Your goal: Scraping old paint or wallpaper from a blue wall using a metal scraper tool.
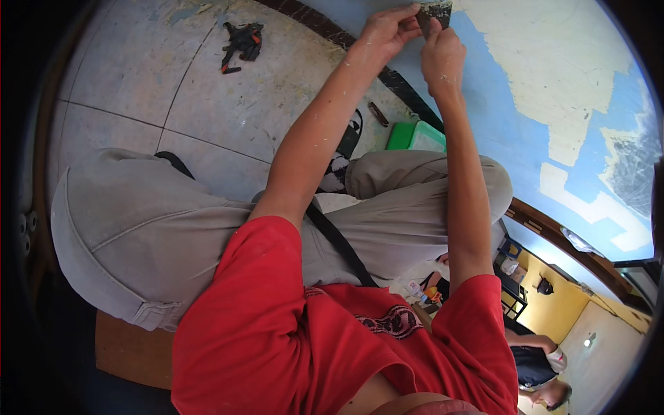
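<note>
Near the top of the view, my right hand (443,54) grips a dark, flat scraper (434,14) crusted with pale flecks, its thumb on the flat face. My left hand (386,32) is at the scraper's left edge, with its fingertips against it. The tool is close to a blue wall (485,78) with large pale patches where the blue is absent. Its top edge is partly cut off by the picture's rim, so contact with the wall cannot be told. Pale flecks dot both hands and forearms.
A black object with orange parts (244,42) lies on the stained tile floor (207,104). A green container (402,136) and a small brown piece (378,114) are near the wall's base. Behind at lower right, another person (537,360) is near a black rack (513,293).
</note>
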Demonstrator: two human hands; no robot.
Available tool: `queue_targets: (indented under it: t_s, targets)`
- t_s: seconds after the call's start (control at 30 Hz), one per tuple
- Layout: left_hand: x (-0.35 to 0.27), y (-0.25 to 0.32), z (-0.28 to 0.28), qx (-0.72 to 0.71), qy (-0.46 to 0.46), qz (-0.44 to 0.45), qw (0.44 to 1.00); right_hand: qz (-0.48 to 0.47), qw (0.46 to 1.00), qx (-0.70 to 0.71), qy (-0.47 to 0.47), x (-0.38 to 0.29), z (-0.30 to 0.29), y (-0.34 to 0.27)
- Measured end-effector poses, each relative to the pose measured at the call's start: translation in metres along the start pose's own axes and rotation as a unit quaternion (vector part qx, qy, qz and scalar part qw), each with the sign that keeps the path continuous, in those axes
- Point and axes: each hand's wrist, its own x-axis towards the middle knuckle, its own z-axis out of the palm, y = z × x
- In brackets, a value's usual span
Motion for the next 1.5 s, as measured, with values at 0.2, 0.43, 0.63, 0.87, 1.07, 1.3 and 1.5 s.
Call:
queue_targets:
  t_s: [0.2,0.43,0.63,0.87,1.07,1.3,1.5]
  targets:
    - [0.004,-0.02,0.005,-0.055,-0.005,0.053,0.997,-0.002,0.999,-0.045,0.011,0.002,-0.009,-0.008]
    - [0.007,-0.028,0.007,-0.136,-0.001,0.059,0.989,0.01,0.995,-0.093,-0.022,0.007,-0.026,-0.03]
    - [-0.003,0.002,0.015,0.005,0.088,0.055,0.995,-0.003,1.0,0.004,-0.014,0.006,-0.01,-0.019]
    - [-0.025,-0.017,0.031,-0.097,0.054,0.07,0.991,0.022,0.997,-0.065,-0.029,0.01,-0.021,-0.021]
    - [-0.026,0.006,0.038,-0.005,0.089,0.063,0.994,0.015,0.999,-0.019,-0.028,0.014,-0.012,-0.017]
    - [-0.024,0.008,0.05,-0.083,0.085,0.112,0.987,0.01,0.999,-0.044,-0.023,0.023,-0.019,-0.037]
    - [-0.027,0.025,0.036,-0.08,0.033,0.114,0.99,-0.004,0.999,-0.044,-0.03,0.021,-0.02,-0.06]
